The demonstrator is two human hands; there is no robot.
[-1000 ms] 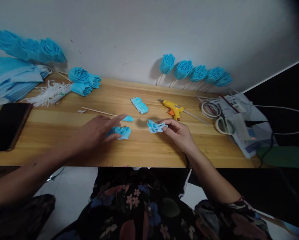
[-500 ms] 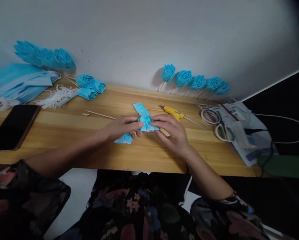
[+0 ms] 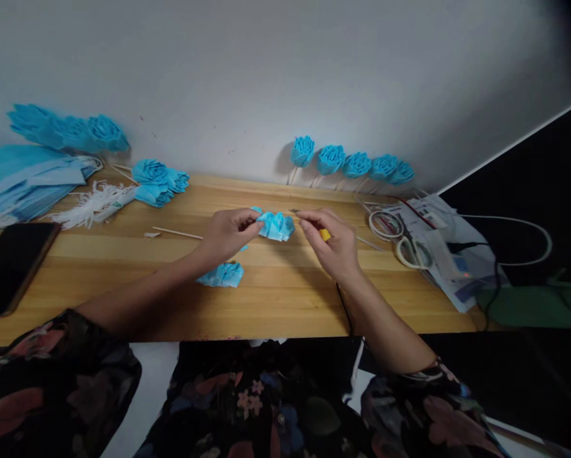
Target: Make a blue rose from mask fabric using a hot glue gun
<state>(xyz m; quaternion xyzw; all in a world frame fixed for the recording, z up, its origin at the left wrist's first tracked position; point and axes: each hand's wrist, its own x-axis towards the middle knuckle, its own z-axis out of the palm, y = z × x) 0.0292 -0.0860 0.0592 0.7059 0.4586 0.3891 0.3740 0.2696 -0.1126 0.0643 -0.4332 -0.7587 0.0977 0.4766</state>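
Observation:
A pleated light-blue strip of mask cloth point(image 3: 276, 227) hangs from my left hand point(image 3: 231, 230), pinched at its left end between thumb and fingers. My right hand point(image 3: 332, 242) is just off the strip's right end, thumb and index finger apart and holding nothing that I can see. Behind and partly under that hand lies the yellow glue gun point(image 3: 324, 235), mostly hidden, its metal tip showing past the fingers. Another crumpled blue piece point(image 3: 223, 275) lies on the table below my left wrist. A thin wooden stick point(image 3: 177, 233) runs behind the left hand.
Blue fabric flowers on sticks point(image 3: 330, 159) lean on the wall; more flowers point(image 3: 154, 181) lie left, beside blue masks point(image 3: 37, 172) and white ear loops point(image 3: 97, 202). A phone point(image 3: 18, 267) is far left. Tape point(image 3: 385, 224), scissors point(image 3: 414, 252) and a power strip point(image 3: 445, 254) sit right.
My right hand has let go of the blue strip and moved right, in front of the glue gun. My left hand has kept the strip. The whole view has shifted slightly.

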